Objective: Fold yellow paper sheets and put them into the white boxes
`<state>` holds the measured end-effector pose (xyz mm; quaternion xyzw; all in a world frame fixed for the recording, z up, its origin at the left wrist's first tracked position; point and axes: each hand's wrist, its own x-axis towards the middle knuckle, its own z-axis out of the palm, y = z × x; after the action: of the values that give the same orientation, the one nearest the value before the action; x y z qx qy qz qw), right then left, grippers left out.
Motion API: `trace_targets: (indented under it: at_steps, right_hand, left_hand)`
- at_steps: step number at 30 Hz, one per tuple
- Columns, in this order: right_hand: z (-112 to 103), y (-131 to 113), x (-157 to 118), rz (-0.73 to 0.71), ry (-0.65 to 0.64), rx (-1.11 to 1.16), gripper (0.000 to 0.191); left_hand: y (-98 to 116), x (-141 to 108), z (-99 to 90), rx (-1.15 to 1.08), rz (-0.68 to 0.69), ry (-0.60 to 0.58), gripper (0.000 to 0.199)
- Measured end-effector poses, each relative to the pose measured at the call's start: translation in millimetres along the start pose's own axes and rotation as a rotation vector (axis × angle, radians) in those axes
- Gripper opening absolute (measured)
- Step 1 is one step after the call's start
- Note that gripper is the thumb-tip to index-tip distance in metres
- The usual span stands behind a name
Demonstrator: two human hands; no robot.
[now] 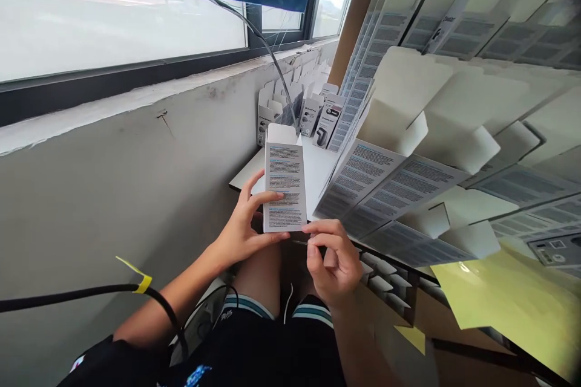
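Note:
A white printed box [285,163] stands upright in front of me, its top flap raised and rows of small text facing me. My left hand [249,217] grips it from the left, with fingers over its face and the thumb along the bottom edge. At the box's lower right corner is my right hand [332,257], its index finger at the corner and the other fingers curled. Whether that hand pinches anything is too small to tell.
Rows of open white boxes [379,169] fill the right side. More small boxes [327,124] stand on the white table [318,160] by the wall. A black cable [82,293] crosses the lower left. Yellow sheets [508,302] lie at lower right.

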<state>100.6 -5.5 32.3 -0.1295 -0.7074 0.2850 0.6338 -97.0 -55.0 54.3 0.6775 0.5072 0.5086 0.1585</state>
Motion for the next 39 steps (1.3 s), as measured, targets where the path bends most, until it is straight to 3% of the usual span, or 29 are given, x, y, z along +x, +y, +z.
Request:
trace_targets:
  at_steps: [5,12,22,29,39]
  right_hand:
    - [-8,-1,19,-0.416,0.079,-0.367,0.024]
    - [-28,-6,40,-0.685,-0.148,-0.582,0.021]
    - [-41,-8,48,-0.781,-0.324,-0.643,0.019]
    - [-37,2,44,-0.809,-0.303,-0.645,0.007]
    - [-37,4,38,-0.784,-0.338,-0.633,0.014]
  left_hand:
    - [6,1,9.2,-0.008,0.002,0.016,0.065]
    - [13,4,12.0,0.024,-0.003,0.031,0.062]
    - [15,5,16.2,0.047,-0.008,0.018,0.06]
    - [15,5,17.6,0.045,-0.013,0.018,0.059]
    - [16,6,17.2,0.028,-0.055,-0.006,0.061]
